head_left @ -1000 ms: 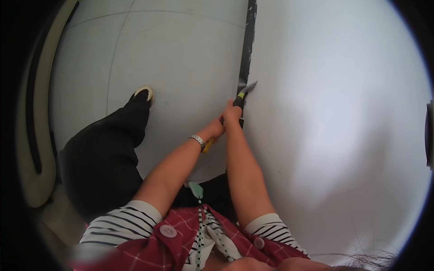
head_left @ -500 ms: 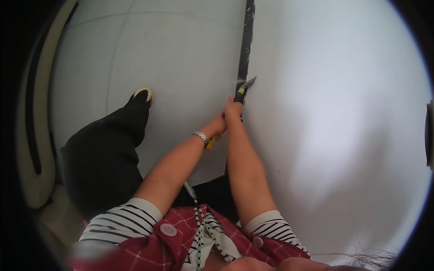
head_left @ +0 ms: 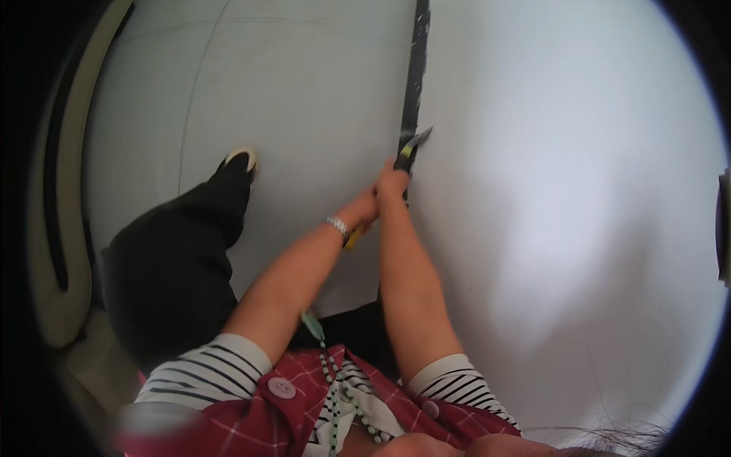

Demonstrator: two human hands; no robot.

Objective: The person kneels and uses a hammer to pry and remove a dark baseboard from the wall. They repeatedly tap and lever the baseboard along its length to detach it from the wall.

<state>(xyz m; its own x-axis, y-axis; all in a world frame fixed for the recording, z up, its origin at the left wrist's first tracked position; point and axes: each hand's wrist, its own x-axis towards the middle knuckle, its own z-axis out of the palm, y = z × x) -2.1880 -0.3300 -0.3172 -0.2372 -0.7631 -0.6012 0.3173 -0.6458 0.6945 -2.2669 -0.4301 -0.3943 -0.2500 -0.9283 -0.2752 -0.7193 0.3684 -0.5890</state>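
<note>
Near the middle of the head view, my right hand [head_left: 392, 184] is closed around the black-and-lime handle of a scraper [head_left: 409, 151]. Its grey metal blade points up and to the right, over the edge of the black skirting strip [head_left: 415, 80]. My left hand [head_left: 365, 206], with a metal watch band at the wrist, is closed low beside the right one. A yellow piece [head_left: 352, 238] shows below the left hand. The left fingers are mostly hidden, so what they grip is not clear.
A white wall [head_left: 579, 152] fills the right side, and the pale tiled floor [head_left: 304, 91] lies to the left. My foot in a black-and-cream shoe [head_left: 242, 161] stands on the floor. A beige piece of furniture with dark trim [head_left: 70, 190] borders the far left.
Both hands and the scraper have barely shifted. The pendant on the beaded cord has swung slightly to the left.
</note>
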